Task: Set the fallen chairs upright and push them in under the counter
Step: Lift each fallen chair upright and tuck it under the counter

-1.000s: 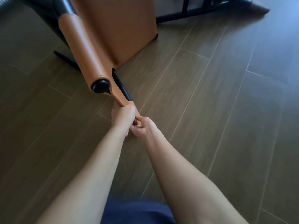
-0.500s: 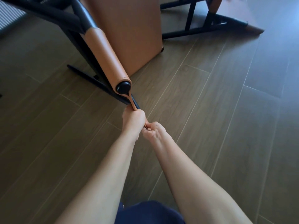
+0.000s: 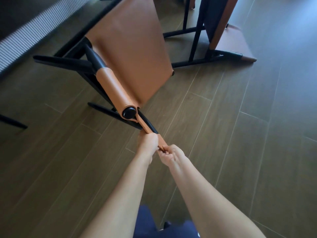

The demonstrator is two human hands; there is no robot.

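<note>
Far left: pale ribbed panel (image 3: 34,28) along the edge of the brown wood-plank floor (image 3: 240,134); possibly the counter's base, not certain.
Centre-left: tan leather sling chair with black tubular frame (image 3: 130,54), tilted on its side, lower legs touching the planks.
Centre: left hand (image 3: 148,141), fingers curled tight round the chair's thin tan leather edge. Touching it, right hand (image 3: 169,154), pinching the same edge nearer the body.
Upper right: second tan-and-black chair (image 3: 231,40), lying flat on the floor, untouched.
Step in hand, by judgement: righting the first chair.
Next move: pull up and back, down onto all feet, then re-grip for pushing under the counter.
</note>
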